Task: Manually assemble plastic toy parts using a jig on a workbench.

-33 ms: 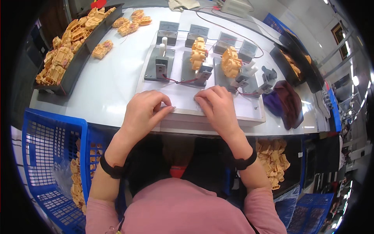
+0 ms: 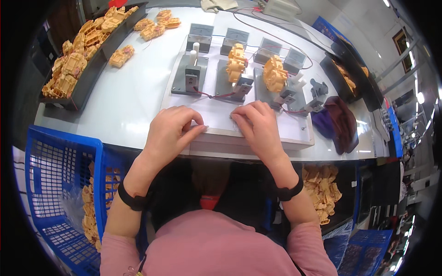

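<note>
My left hand rests at the front edge of a white board, fingers curled and thumb tip close to the index finger. My right hand is bent the same way over the board, its thumb and index finger together. Whatever lies between the fingertips of either hand is too small to make out. Beyond them stand grey test fixtures with switch blocks, joined by dark red wires. One yellow-orange plastic part sits upright on the middle fixture and another such part on the right one. The left fixture holds a white-tipped post.
Panel meters line the back of the fixtures. A black tray of yellow-orange parts is at left, with loose parts beside it. Dark cloth lies at right. Blue crate stands lower left; more parts lie lower right.
</note>
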Tool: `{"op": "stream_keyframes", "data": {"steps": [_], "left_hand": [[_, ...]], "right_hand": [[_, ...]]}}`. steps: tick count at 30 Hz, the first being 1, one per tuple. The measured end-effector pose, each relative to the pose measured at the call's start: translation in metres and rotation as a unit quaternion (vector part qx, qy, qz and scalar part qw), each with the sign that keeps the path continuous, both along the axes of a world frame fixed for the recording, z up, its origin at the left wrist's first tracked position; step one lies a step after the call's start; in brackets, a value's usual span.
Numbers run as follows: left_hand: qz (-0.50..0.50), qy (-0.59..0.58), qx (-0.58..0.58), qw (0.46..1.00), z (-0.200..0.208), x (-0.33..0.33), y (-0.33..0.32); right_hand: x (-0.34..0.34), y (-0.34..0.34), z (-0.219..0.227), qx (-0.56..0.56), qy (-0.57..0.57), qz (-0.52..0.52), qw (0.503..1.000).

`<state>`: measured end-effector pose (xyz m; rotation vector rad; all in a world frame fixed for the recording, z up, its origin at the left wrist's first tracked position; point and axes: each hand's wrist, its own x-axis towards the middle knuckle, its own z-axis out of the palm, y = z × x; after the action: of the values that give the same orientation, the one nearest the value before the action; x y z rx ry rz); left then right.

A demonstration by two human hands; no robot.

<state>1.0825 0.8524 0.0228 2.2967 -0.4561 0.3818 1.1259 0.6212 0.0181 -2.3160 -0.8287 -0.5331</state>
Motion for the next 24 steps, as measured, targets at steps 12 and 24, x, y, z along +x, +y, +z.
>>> {"op": "stream_keyframes", "data": {"steps": [12,24], "left_hand": [[0.011,0.001,0.011,1.0,0.0,-0.001,0.0],[0.005,-0.011,0.008,1.0,-0.001,0.0,0.001]], "right_hand": [[-0.001,0.011,-0.002,0.005,-0.008,-0.042,0.999],[-0.003,0.011,0.0,-0.002,-0.023,-0.037,0.999]]}}
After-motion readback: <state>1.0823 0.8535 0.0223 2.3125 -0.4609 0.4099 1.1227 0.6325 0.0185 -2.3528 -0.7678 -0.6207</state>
